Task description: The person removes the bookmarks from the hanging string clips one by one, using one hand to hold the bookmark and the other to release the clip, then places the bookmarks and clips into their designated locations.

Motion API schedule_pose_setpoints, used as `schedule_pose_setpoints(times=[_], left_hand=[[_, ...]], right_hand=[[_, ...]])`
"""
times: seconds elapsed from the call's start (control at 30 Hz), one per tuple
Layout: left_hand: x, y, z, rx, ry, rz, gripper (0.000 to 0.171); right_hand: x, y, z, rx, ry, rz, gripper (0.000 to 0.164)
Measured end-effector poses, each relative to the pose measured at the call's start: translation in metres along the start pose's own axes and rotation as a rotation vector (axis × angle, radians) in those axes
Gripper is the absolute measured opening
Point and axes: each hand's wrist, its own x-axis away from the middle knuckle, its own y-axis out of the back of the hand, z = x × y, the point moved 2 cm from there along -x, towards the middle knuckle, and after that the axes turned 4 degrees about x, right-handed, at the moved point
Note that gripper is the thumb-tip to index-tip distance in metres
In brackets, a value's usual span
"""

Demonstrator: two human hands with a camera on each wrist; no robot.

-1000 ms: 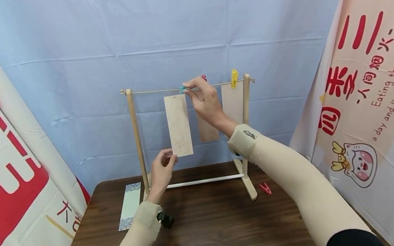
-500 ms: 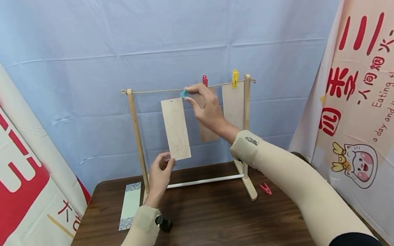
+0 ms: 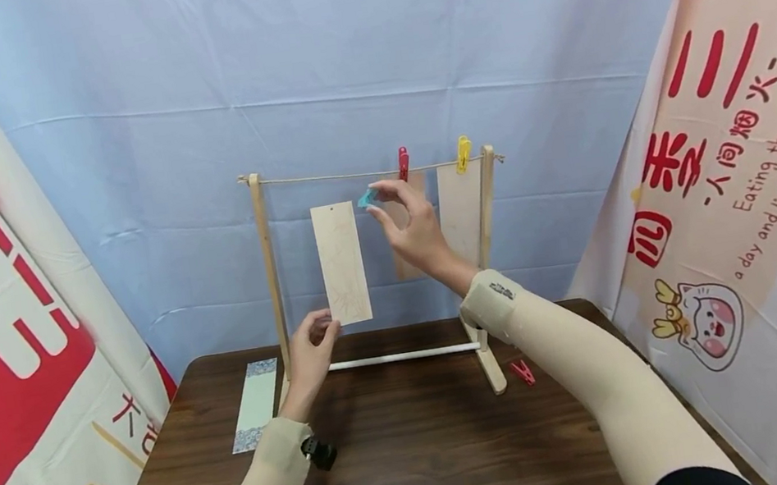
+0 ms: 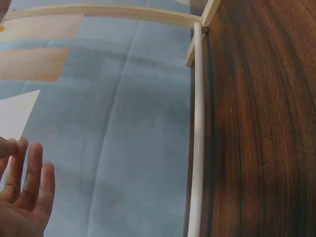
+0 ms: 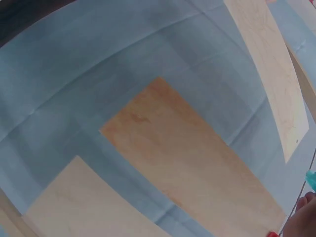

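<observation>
My left hand [image 3: 313, 351] pinches the lower left corner of a pale bookmark [image 3: 343, 264], which stands upright with a small hole near its top and faint line drawing on it. In the left wrist view that bookmark [image 4: 17, 114] shows between thumb and fingers. To its right, my right hand [image 3: 416, 226] pinches a teal clothespin [image 3: 367, 197], apart from the bookmark and below the string [image 3: 320, 178]. Behind the right hand a tan bookmark [image 3: 408, 260] hangs from a red clothespin [image 3: 403, 162]. Another pale bookmark [image 3: 460, 212] hangs from a yellow clothespin [image 3: 463, 154].
A wooden frame [image 3: 270, 276] carries the string and stands on the dark table [image 3: 434, 460], with a white bar [image 3: 404, 356] low across it. A blue-patterned bookmark [image 3: 257, 406] lies at left. A pink clothespin [image 3: 523, 373] lies at right.
The teal clothespin has come away from the string, moving slightly down in my right hand. My left hand has brought the pale bookmark down and to the left.
</observation>
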Motion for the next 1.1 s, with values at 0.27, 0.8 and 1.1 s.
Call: schedule_pose_setpoints(times=[0.27, 0.8, 1.1], left_hand=[[0.007, 0.003, 0.001, 0.015, 0.050, -0.007, 0.020], [0.025, 0.006, -0.024, 0.017, 0.057, -0.008, 0.019], [0.029, 0.009, 0.001, -0.004, 0.088, -0.042, 0.022]], right_hand=[[0.012, -0.003, -0.015, -0.030, -0.036, 0.000, 0.037], [0.033, 0.003, -0.043, -0.049, -0.066, -0.009, 0.039], [0.045, 0.007, -0.037, -0.047, -0.063, -0.049, 0.040]])
